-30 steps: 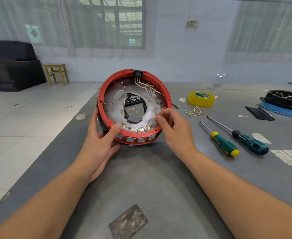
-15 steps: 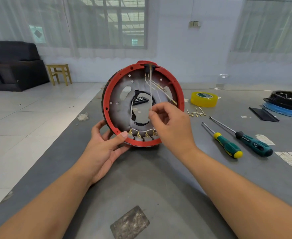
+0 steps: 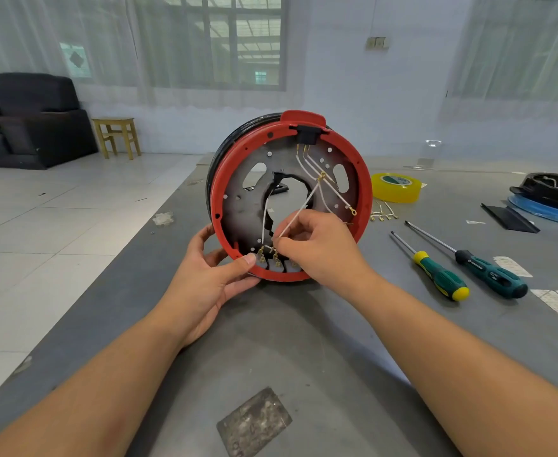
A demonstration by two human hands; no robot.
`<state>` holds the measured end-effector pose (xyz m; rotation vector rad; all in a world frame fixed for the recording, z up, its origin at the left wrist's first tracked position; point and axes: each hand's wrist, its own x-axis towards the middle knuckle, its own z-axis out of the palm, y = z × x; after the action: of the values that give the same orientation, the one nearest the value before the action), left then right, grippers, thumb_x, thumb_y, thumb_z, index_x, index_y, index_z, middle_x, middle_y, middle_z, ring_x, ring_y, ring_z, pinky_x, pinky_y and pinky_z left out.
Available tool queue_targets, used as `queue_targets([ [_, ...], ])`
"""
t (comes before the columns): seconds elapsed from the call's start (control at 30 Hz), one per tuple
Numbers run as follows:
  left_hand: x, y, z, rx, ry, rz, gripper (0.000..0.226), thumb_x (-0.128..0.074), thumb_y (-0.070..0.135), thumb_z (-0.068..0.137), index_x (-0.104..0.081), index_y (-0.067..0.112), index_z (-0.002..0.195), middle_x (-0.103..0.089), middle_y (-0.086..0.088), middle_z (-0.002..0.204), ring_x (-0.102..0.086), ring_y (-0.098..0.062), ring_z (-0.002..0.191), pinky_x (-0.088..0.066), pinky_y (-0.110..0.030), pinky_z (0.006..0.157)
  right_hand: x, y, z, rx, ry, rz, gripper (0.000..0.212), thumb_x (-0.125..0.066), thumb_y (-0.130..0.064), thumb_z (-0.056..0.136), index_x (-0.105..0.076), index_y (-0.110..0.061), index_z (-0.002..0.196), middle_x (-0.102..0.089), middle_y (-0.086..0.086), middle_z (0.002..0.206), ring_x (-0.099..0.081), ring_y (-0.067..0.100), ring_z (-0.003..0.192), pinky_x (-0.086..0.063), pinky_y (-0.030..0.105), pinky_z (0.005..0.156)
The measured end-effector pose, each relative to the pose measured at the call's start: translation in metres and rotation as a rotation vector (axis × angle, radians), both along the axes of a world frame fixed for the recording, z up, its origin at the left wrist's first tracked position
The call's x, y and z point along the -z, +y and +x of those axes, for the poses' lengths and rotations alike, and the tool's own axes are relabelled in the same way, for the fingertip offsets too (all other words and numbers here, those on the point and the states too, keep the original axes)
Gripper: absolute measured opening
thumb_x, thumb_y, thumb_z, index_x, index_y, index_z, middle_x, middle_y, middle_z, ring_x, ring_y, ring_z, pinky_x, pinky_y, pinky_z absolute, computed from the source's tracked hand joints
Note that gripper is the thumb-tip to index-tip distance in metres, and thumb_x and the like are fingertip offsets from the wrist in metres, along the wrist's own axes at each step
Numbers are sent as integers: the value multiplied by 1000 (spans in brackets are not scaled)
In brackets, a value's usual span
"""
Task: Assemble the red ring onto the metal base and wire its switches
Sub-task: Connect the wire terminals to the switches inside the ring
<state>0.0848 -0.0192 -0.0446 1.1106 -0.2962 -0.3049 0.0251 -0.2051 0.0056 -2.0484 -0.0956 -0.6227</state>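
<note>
- red ring (image 3: 365, 206) sits seated on the metal base (image 3: 244, 206) and the pair stands on edge on the grey table (image 3: 304, 351), touching it only at the bottom rim; i judge it could roll or tip flat if the steadying grip slackens.
- left hand (image 3: 205, 285) holds the lower left rim, thumb curled over the red lip, fingers behind it out of sight.
- right hand (image 3: 320, 249) pinches a white wire (image 3: 299, 211) between thumb and forefinger, the other fingers curled, just above the row of switches (image 3: 276, 262) at the bottom.
- the wire runs taut up to a brass terminal (image 3: 322, 175); a harder pull could, i think, drag that connector or the leads off the black switch (image 3: 307, 135) at the top.
- the loose wires cross one another, so a lead could land on the wrong tab.
- the jagged centre hole lies close to the wires and might nick insulation.
- screwdrivers (image 3: 442, 278) lie well apart on the right.
</note>
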Motion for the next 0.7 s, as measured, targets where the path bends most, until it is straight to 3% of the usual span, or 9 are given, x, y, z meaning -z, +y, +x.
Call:
queue_targets([
  [0.17,0,0,1,-7,20,-24,89,-82,-5,72,-44,27,146,-66,-29,130,-76,-39,107,-65,-48,80,-1,-1,1,-1,54,0,11,-77,-11,82,-70,-19,82,-75,-1,78,-73,15,73,-60,28,68],
  [0.4,0,-1,2,-4,29,-24,96,-86,-2,67,-44,32,146,-64,-28,132,-76,-38,106,-65,-47,80,-4,-2,1,-41,93,71,17,-79,-10,85,-66,-21,83,-74,4,75,-71,11,64,-55,23,60],
  [0.57,1,-1,2,11,46,-42,93,-86,-3,67,-45,32,143,-68,-27,129,-76,-39,106,-65,-47,80,-5,-3,3,-41,102,37,16,-80,-15,86,-64,-18,85,-73,3,74,-70,9,63,-57,28,62],
  [0.7,1,-1,2,11,68,-60,86,-86,-4,68,-48,31,137,-69,-27,127,-76,-40,106,-65,-48,79,-4,-5,3,-71,111,37,13,-76,-10,87,-65,-17,91,-75,4,83,-75,18,73,-58,34,68],
])
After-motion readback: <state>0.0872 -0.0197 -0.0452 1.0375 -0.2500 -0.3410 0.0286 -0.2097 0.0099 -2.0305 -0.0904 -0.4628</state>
